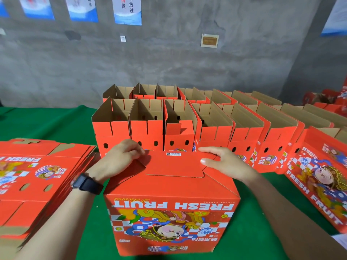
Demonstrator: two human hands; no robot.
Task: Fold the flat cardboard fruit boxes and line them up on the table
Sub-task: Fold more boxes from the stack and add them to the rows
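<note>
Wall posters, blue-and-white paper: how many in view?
5 blue-and-white paper posters: four in a row along the top, left to centre; one at the right edge. All cropped; more may be hidden.

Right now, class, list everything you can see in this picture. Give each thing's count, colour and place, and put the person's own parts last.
Printed cardboard box: one, red, centre front, print upside down, under both hands.
Flat cardboard boxes: one stack, red, left; count unclear.
Folded open-topped cardboard boxes: two rows, red, behind; too overlapped to count.
Tipped cardboard box: one, red, right edge.
Table cover: one, green, under the boxes.
Paper posters: several, blue and white, on the grey wall.
Wristband: one, black, left wrist.
Left hand: fingers curled on the box's top flap.
Right hand: fingers straight, pressing the top flap.
</note>
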